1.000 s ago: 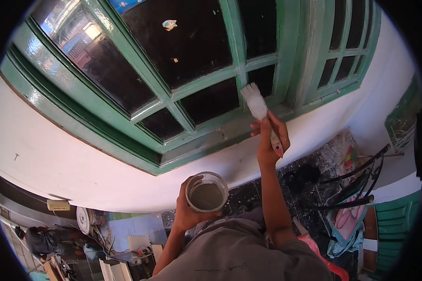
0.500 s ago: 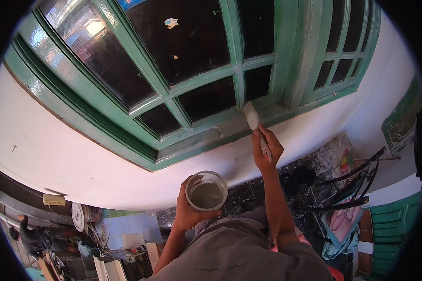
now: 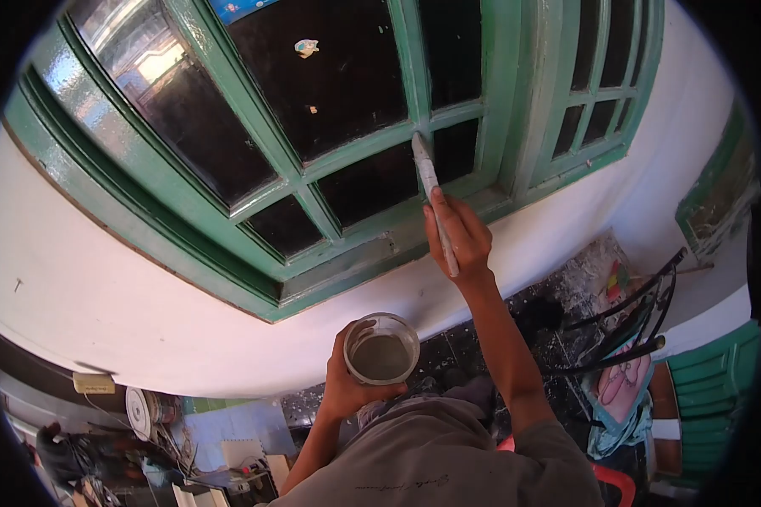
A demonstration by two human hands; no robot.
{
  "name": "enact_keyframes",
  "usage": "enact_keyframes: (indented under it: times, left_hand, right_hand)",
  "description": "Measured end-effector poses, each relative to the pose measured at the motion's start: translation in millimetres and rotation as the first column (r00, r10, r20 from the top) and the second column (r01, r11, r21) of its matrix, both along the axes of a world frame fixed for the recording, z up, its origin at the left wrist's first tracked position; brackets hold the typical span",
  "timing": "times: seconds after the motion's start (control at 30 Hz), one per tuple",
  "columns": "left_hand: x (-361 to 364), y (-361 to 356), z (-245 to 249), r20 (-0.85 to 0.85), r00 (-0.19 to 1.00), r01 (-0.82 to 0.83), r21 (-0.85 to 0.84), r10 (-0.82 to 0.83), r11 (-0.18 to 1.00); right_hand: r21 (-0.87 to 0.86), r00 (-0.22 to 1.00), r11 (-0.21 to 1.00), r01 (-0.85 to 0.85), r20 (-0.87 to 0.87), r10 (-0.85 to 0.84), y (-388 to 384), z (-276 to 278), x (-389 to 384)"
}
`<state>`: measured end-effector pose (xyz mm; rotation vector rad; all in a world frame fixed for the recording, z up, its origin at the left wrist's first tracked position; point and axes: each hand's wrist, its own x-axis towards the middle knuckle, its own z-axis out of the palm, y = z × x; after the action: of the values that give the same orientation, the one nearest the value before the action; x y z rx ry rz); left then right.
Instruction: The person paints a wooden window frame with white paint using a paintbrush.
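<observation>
Right hand [image 3: 458, 238] gripping brush [image 3: 427, 171] by handle, bristles toward eleven o'clock at green window bar [image 3: 409, 84], likely for reach; contact unclear. Left hand [image 3: 345, 394] clasps tub [image 3: 415, 345], brush's seven o'clock, mouth up, presumably against spills.

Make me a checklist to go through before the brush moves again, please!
1. Brush held in the right hand: ok, the fingers are round its handle.
2. Tub held in the left hand: ok, its open top faces up.
3. Grey stuff in the tub: ok, there is some inside.
4. Brush tip touching the green window bars: cannot tell, it looks right where they cross, but a tiny gap might not show.
5. Enough grey stuff on the bristles: cannot tell, they are seen edge-on.
6. Big pane clean: not ok, it has small pale marks.
</observation>
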<state>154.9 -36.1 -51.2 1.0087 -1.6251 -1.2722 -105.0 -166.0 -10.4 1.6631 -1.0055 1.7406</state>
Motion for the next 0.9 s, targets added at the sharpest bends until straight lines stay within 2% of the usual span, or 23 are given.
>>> enact_keyframes:
  times: [0.33,0.57,0.67,0.77,0.9]
  left_hand:
    - [42.3,-32.8,6.5,0.033,0.988,0.153,-0.024,-0.152,0.988]
    - [72.8,-51.6,14.3,-0.020,0.972,0.234,-0.046,-0.235,0.971]
    - [85.6,-58.0,19.5,-0.010,0.966,0.257,-0.084,-0.259,0.963]
    - [98.4,-59.0,20.7,-0.013,0.960,0.278,-0.082,-0.280,0.957]
    - [112.6,-57.0,23.1,-0.028,0.956,0.289,-0.049,-0.291,0.956]
  right_hand:
    - [0.131,0.984,0.978,0.161,0.053,-0.170,2.7,-25.6,33.1]
    - [0.280,0.959,0.930,0.237,0.086,-0.270,15.6,-33.0,54.1]
    - [0.271,0.953,0.929,0.254,0.094,-0.288,25.1,-18.0,64.7]
    - [0.097,0.945,0.945,0.311,0.074,-0.319,22.7,8.9,75.1]
    - [0.123,0.916,0.916,0.382,0.086,-0.393,11.7,16.9,79.1]
